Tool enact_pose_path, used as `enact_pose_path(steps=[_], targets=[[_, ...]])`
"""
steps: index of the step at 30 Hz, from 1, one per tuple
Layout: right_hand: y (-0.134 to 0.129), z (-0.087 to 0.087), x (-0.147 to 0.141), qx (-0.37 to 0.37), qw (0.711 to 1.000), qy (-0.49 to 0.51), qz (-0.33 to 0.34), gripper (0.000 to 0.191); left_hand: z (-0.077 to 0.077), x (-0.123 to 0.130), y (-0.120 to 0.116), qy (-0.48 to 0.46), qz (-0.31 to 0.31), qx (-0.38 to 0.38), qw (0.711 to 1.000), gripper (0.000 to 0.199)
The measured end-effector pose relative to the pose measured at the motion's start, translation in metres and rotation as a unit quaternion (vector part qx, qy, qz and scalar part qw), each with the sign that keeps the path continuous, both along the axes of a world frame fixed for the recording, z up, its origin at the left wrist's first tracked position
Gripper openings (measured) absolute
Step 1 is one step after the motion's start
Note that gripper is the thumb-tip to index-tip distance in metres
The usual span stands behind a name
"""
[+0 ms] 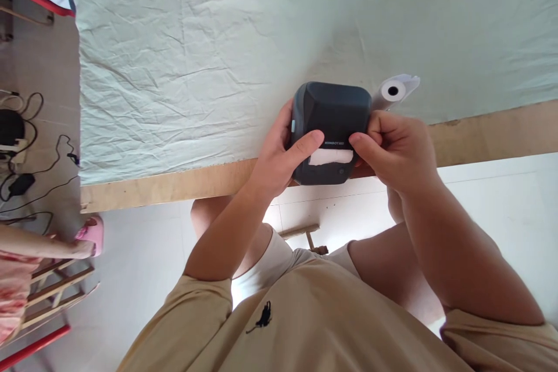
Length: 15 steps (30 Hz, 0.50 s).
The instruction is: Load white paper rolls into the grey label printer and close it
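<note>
A dark label printer [333,107] is held at the table's front edge, with a strip of white paper [331,156] showing at its slot. Around its left side my left hand [285,154] is wrapped, the thumb lying on the top face. My right hand [394,148] grips the right side, its thumb near the printed lettering and its fingers curled. Just beyond my right hand, a white paper roll [393,90] with a dark core lies on the cloth, its loose end sticking out to the right.
A wrinkled pale green cloth [196,70] covers the wooden table [174,185]. At the far left are black cables [37,157] and an adapter [21,185] on the floor, a person's leg with a pink shoe [93,235], and a wooden rack [56,290].
</note>
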State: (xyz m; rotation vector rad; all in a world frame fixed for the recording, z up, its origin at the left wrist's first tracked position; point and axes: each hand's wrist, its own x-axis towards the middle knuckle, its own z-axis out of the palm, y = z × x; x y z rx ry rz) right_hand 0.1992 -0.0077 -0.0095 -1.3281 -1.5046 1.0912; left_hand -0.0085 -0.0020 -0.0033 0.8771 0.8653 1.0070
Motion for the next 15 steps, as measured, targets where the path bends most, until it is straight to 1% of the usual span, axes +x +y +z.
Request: enact_pose_path(steps=[3, 7, 9, 12, 15], targets=[[-0.001, -0.001, -0.001, -0.007, 1.000, -0.001, -0.006, 0.047, -0.001, 0.003, 0.001, -0.035, 0.011, -0.015, 0.999, 0.049], [-0.002, 0.003, -0.002, 0.014, 1.000, 0.010, 0.007, 0.043, -0.009, 0.005, 0.004, -0.054, 0.047, -0.077, 0.994, 0.048], [-0.002, 0.007, -0.003, 0.018, 1.000, 0.016, 0.012, 0.043, -0.011, 0.006, 0.005, -0.060, 0.054, -0.098, 0.992, 0.050], [-0.002, 0.013, -0.003, 0.021, 1.000, 0.012, 0.017, 0.044, -0.010, 0.006, 0.006, -0.053, 0.057, -0.100, 0.992, 0.049], [-0.005, 0.016, -0.001, 0.044, 0.999, -0.005, 0.006, 0.041, -0.007, 0.005, 0.006, -0.042, 0.065, -0.112, 0.991, 0.049]])
